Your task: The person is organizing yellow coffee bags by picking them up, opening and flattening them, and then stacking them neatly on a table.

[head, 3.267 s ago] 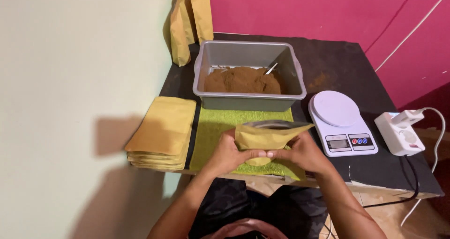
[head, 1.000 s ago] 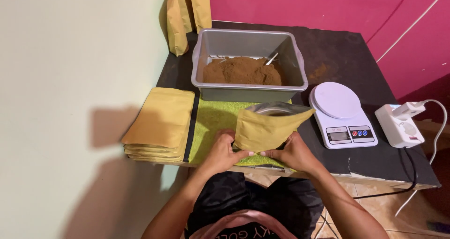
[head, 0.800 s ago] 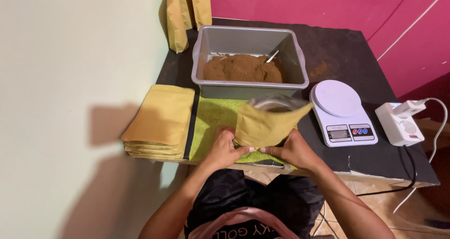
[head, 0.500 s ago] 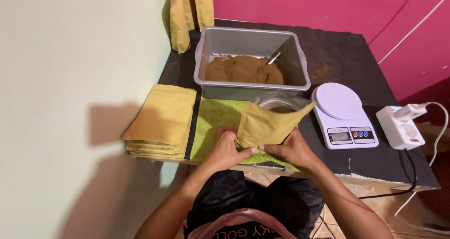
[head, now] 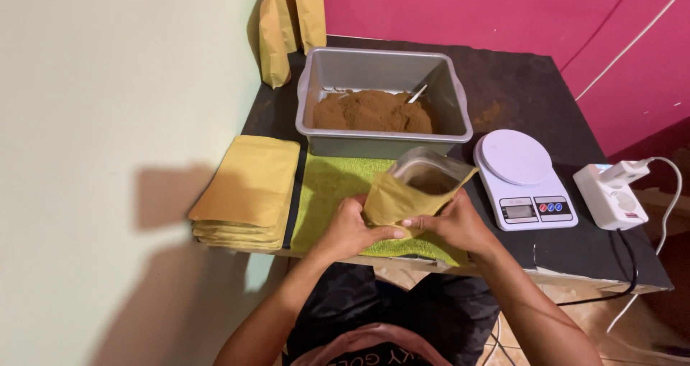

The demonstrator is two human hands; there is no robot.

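Even indoor light, sharp focus; soft shadows on wall (head: 129,193).

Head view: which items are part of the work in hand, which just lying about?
In hand:
- pouch, open-mouthed, held by left hand and right hand
- grey tub of brown powder
- green mat

Lying about:
- stacked pouches
- scale
- white power strip

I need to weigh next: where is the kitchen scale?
In the head view, the white kitchen scale sits on the black table's right side, between the grey tub and the white power strip.
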